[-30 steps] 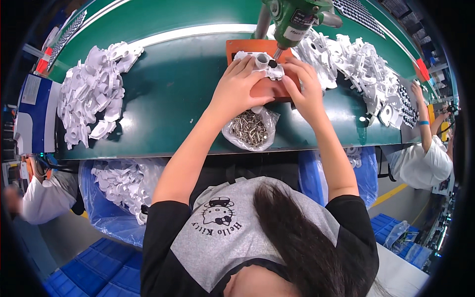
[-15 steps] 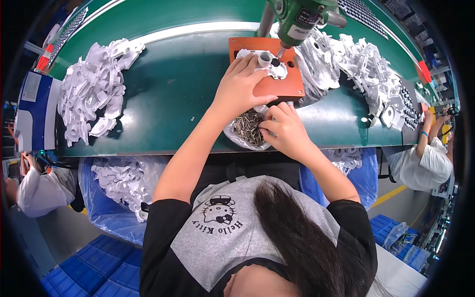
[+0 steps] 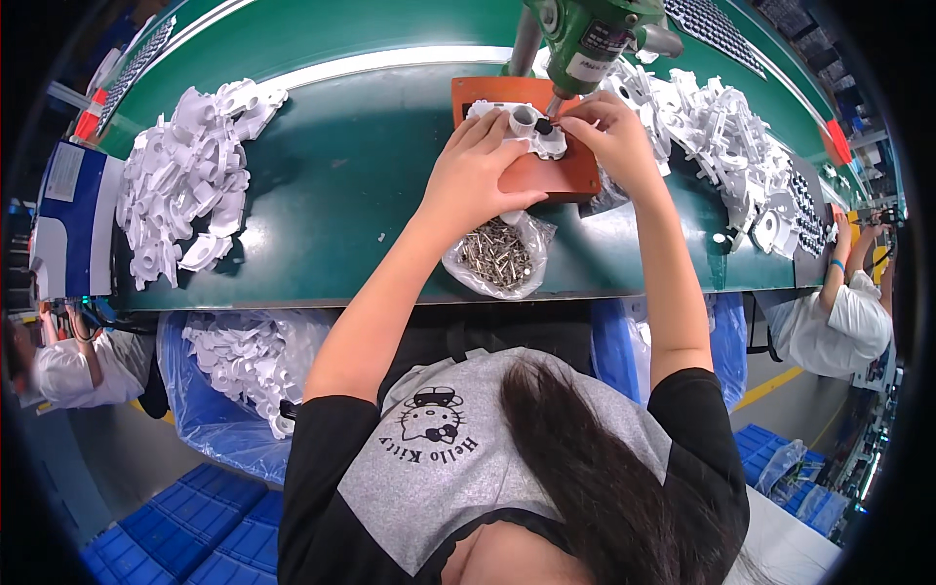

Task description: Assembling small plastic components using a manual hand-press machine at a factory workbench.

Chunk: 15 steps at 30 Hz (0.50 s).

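Along the near edge of the green bench [image 3: 370, 185], which curves across the frame from left to lower right, the widest open surface lies in the middle, between a heap of white plastic mouldings [image 3: 190, 171] at the upper left and a second, longer heap of white parts [image 3: 721, 146] running down the right side. Below the bench edge at the lower left, a blue-lined bin [image 3: 210, 409] holds more white mouldings, and stacked blue crates [image 3: 185, 541] sit at the bottom left corner. At centre, near the bench edge, an open clear bag [image 3: 495, 255] holds a pile of metal screws. Just above it lies an orange fixture plate [image 3: 531, 156], and on that plate rests a white moulded part [image 3: 517, 125] with round openings. A green powered driver [image 3: 585, 34] hangs over the plate from the top centre, its bit pointing down at the part. The left hand [image 3: 478, 175] lies spread over the part's left end and the plate, fingers extended and pressing down rather than curled around anything. The right hand [image 3: 609, 132] is pinched at the part's right end, directly under the driver bit, fingertips gathered on a small dark item too small to identify. Other people in white show at the left and right margins.
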Tool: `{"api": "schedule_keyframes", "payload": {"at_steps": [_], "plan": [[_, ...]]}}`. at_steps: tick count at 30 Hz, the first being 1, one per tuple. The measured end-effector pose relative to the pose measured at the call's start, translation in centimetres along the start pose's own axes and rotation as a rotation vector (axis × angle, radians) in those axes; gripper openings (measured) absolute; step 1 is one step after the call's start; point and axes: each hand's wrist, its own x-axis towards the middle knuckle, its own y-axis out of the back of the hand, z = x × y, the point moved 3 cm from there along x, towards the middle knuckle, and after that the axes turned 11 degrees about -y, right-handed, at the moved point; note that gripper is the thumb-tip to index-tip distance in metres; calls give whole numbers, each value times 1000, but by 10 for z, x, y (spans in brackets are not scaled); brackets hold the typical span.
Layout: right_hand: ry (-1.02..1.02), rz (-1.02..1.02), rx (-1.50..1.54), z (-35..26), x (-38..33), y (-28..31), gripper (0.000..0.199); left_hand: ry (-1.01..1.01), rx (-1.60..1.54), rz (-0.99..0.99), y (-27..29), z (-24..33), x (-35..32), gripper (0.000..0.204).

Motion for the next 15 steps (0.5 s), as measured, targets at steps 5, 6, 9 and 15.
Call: {"api": "schedule_keyframes", "payload": {"at_steps": [5,6,9,15], "plan": [[-15,-24,-5,-1,7,-11,26,0,-8,14,1,0,-2,53],[-43,-23,-11,-5,6,-10,26,2,-9,13,1,-1,-3,53],[-96,-75,-41,-14,9,-8,27,9,-9,15,1,-1,-3,53],[-90,-129,89,6,20,-21,33,20,-7,12,1,-2,-3,52]]}}
